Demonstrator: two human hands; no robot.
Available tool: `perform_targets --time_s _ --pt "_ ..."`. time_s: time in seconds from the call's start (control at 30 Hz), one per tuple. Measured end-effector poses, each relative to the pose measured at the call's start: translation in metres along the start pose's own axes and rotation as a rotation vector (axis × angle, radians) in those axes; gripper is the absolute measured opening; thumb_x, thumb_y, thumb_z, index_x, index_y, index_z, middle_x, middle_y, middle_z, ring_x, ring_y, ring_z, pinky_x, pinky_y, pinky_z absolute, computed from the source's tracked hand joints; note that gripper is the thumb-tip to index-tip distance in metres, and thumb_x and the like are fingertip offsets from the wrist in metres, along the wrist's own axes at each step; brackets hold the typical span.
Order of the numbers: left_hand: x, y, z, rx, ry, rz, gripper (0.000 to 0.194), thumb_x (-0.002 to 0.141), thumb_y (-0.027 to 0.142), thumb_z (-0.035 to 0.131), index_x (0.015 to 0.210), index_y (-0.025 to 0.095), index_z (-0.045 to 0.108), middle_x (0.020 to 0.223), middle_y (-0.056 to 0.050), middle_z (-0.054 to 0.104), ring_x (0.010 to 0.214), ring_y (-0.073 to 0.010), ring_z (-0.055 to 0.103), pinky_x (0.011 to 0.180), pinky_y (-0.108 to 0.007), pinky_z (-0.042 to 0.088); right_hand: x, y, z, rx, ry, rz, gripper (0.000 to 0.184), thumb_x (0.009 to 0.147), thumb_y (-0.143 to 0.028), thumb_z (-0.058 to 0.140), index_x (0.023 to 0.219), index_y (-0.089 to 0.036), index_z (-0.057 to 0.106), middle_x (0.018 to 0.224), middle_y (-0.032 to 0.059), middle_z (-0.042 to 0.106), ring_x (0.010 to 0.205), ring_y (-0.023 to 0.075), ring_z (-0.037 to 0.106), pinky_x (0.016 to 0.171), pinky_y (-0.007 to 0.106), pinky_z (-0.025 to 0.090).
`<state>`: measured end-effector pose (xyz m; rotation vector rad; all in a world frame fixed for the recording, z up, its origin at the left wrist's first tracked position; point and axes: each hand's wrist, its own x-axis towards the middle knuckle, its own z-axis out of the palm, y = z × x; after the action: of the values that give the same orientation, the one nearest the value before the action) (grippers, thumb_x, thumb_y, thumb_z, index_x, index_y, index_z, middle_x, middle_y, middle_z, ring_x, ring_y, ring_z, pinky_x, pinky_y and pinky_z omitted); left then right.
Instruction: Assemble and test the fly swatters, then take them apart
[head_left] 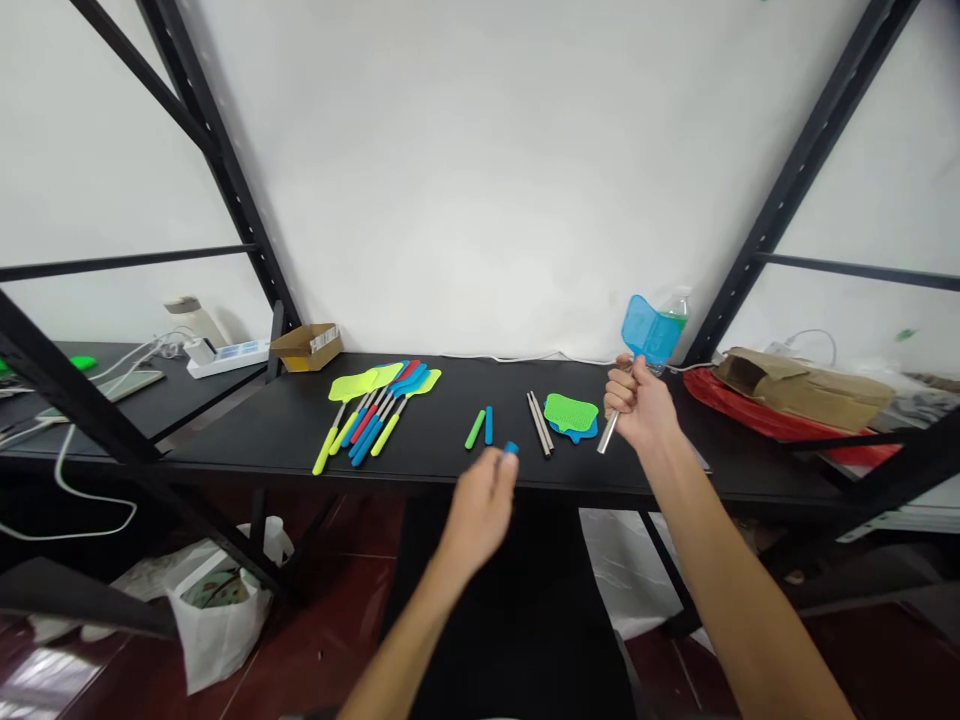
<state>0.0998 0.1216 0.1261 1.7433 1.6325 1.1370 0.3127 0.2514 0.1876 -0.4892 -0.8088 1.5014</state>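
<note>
My right hand (639, 402) is closed around a blue fly swatter (651, 328) with its flat head up. The bare metal end of its rod sticks out below the fist. My left hand (480, 508) grips a short blue handle (511, 448), and only the handle's tip shows. On the black table (450, 400) between the hands lie a green handle (475, 429) and another blue handle (489, 425). Metal rods (538, 424) lie beside a green swatter head (570, 411), which rests on a blue swatter head (577, 436). Several fly swatters with handles (375, 405) are piled at the left.
A cardboard box (306, 347) stands at the back left, near a white power strip (229, 358). Behind the raised swatter is a clear bottle (677, 305). Brown paper packaging (810, 390) on red material lies at the right. Black metal posts (225, 180) frame both sides.
</note>
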Motion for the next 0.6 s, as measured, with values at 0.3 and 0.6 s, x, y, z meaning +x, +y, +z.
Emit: perform_targets --time_s 0.3,0.6 --pt "0.080 -0.036 -0.039 0.635 0.011 -0.088 0.044 0.098 0.034 0.036 0.134 0.015 0.054 0.127 -0.019 0.060 0.119 -0.0349 0.057 0.093 -0.044 0.045 -0.031 0.033 0.006 -0.074 -0.101 0.247 0.029 0.085 -0.041 0.068 0.080 -0.021 0.047 0.057 -0.0109 0.024 0.041 0.0049 0.009 0.034 0.015 0.013" --pt "0.035 0.022 -0.010 -0.928 -0.310 -0.057 0.056 0.087 0.065 0.051 0.097 0.014 0.073 0.110 -0.016 0.072 0.109 -0.0309 0.065 0.092 -0.042 0.050 -0.069 0.068 0.046 0.172 -0.668 0.760 0.036 0.093 -0.048 0.056 0.077 -0.024 0.035 0.053 -0.0123 0.016 0.043 0.0064 -0.006 0.032 0.018 0.001"
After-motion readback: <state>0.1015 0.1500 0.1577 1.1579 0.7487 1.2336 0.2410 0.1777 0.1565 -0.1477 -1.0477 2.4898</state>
